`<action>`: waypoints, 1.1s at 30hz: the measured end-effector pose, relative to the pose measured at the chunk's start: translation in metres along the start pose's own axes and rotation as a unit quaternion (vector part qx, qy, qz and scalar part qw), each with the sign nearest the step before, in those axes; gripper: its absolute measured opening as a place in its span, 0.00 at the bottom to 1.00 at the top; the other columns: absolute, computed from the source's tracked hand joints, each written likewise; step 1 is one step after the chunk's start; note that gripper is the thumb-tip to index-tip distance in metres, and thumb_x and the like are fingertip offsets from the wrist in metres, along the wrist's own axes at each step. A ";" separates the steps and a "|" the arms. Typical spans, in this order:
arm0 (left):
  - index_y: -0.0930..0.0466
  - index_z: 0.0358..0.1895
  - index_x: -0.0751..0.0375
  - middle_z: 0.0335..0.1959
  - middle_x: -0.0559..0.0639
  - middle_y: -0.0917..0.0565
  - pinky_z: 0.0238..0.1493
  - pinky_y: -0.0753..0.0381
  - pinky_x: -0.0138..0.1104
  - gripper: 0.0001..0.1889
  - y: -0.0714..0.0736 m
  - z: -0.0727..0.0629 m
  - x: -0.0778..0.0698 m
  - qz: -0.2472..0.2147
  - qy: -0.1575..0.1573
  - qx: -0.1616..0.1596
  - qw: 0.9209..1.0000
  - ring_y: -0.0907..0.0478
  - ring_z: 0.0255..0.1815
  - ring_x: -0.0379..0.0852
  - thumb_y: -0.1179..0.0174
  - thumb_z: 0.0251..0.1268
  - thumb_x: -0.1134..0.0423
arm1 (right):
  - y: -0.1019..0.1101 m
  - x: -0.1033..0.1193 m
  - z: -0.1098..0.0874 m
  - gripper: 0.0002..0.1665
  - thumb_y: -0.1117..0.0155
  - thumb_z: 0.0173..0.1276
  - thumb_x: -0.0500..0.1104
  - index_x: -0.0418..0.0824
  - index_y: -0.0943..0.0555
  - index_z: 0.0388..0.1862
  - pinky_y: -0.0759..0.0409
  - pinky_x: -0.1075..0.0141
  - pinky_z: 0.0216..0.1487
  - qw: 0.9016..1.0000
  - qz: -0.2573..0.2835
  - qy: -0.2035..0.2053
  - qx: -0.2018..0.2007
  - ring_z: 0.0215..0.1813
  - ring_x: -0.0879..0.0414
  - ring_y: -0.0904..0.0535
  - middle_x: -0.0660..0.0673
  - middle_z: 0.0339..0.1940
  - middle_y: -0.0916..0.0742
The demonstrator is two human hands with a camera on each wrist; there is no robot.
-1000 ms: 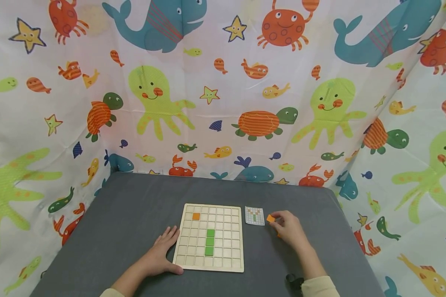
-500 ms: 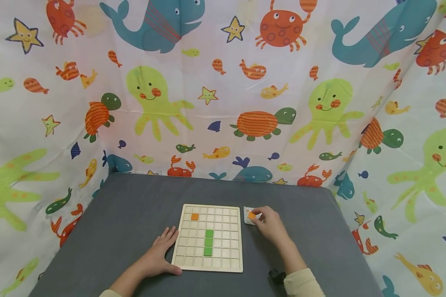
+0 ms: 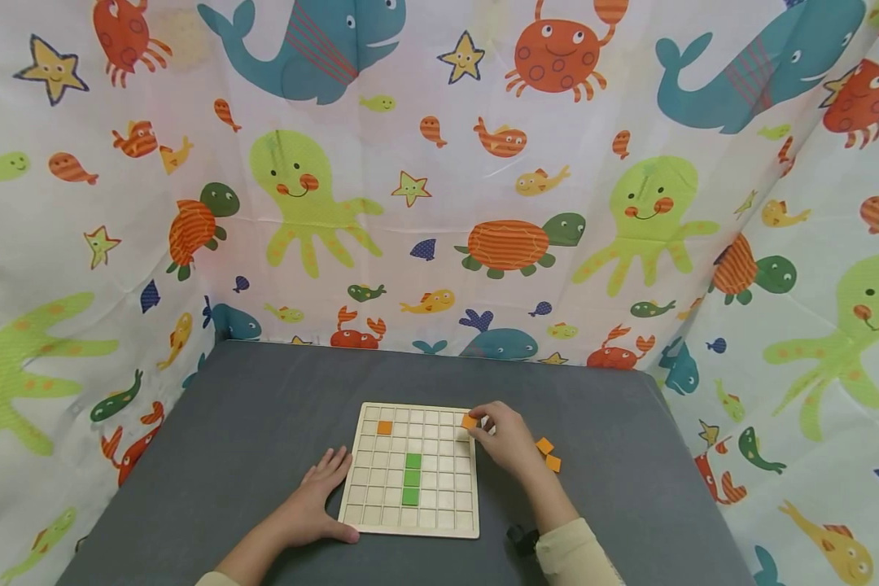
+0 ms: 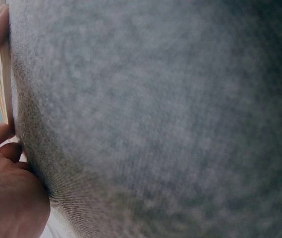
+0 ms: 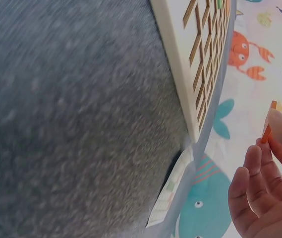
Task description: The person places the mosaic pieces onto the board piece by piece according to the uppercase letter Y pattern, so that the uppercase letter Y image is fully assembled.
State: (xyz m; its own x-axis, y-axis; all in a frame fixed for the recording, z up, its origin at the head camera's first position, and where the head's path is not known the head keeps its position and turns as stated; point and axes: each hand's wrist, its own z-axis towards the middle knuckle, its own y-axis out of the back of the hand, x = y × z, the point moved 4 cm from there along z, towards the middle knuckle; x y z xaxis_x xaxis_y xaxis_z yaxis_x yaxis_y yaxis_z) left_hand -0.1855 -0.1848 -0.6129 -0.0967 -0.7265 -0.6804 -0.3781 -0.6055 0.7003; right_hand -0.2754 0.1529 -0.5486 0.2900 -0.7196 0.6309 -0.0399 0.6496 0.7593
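A wooden grid board point(image 3: 447, 509) lies on the grey table. One orange square tile point(image 3: 384, 427) sits in a cell at its upper left, and a short column of green tiles point(image 3: 412, 478) stands near its middle. With spread fingers, my left hand point(image 3: 312, 498) rests against the board's left edge, thumb at the lower left corner. Over the upper right corner, my right hand point(image 3: 509, 439) pinches another orange tile point(image 3: 469, 421) between thumb and finger; in the right wrist view this tile point(image 5: 269, 124) is seen edge-on, above the table.
Loose orange tiles point(image 3: 553, 463) lie on the table right of the right hand. A small printed grid card point(image 5: 170, 191) lies beside the board, hidden by the hand in the head view. Patterned sea-animal cloth point(image 3: 439, 268) surrounds the table. A black object point(image 3: 522, 539) is at the right wrist.
The right hand has carried the orange tile leftward, from beside the card, across it, to the board's upper right corner. Loose orange tiles have come into sight. The left hand stays put.
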 end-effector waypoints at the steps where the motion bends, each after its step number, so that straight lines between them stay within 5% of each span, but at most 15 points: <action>1: 0.49 0.81 0.61 0.84 0.59 0.52 0.77 0.60 0.64 0.71 0.000 0.000 0.000 0.000 0.000 -0.001 1.000 0.64 0.84 0.63 0.19 0.32 0.35 | -0.001 0.002 0.001 0.14 0.27 0.65 0.41 0.45 0.13 0.49 0.20 0.66 0.35 1.000 0.001 0.000 0.001 0.40 0.58 0.20 0.48 0.46 0.15; 33: 0.49 0.81 0.59 0.84 0.58 0.52 0.78 0.60 0.62 0.71 -0.001 0.001 0.001 0.008 0.001 -0.001 1.000 0.64 0.84 0.61 0.20 0.32 0.33 | -0.044 0.048 0.017 0.12 0.30 0.69 0.42 0.45 0.13 0.51 0.22 0.67 0.36 0.996 0.031 0.044 0.073 0.38 0.59 0.22 0.47 0.49 0.14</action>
State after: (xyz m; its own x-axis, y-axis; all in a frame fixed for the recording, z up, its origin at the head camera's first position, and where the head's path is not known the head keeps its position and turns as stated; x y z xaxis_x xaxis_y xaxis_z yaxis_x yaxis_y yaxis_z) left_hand -0.1861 -0.1847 -0.6145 -0.0998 -0.7366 -0.6689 -0.3750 -0.5948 0.7110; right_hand -0.2762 0.0858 -0.5487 0.3646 -0.6505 0.6662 -0.1973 0.6453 0.7380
